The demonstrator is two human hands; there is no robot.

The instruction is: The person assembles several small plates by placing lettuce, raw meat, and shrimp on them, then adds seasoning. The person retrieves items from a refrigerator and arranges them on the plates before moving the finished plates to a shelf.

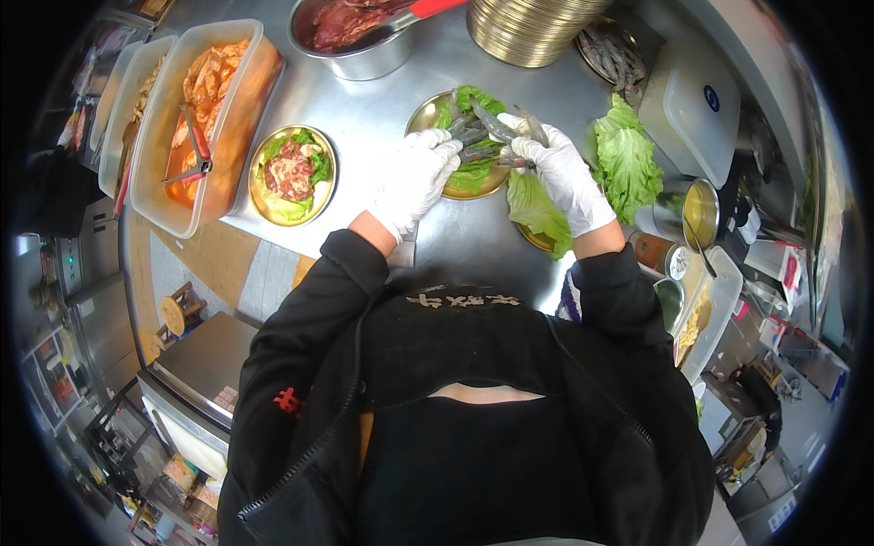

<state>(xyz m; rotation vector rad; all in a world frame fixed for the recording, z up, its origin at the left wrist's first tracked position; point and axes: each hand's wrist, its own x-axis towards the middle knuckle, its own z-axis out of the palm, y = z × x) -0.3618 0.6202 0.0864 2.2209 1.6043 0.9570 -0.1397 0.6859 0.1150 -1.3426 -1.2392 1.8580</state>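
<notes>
Several raw grey shrimp (487, 123) are held together over a round gold plate (426, 116) lined with green lettuce (470, 176). My left hand (416, 178), in a white glove, has its fingers closed on the shrimp at the plate's left side. From the right, my gloved right hand (563, 178) grips more of them, with tails poking out between its fingers. Below that hand, a lettuce leaf (535, 211) covers most of a second gold plate (535, 238). To the left sits a gold plate (329, 193) with sliced meat (289, 172) on lettuce.
Far left, clear tubs (258, 100) hold orange marinated meat with red-handled tongs (198, 156). A steel pot (364, 64) of red meat and stacked gold plates (533, 32) stand behind. At right are loose lettuce (628, 159), a shrimp bowl (610, 59), a lidded box (692, 109) and a ladle (699, 247).
</notes>
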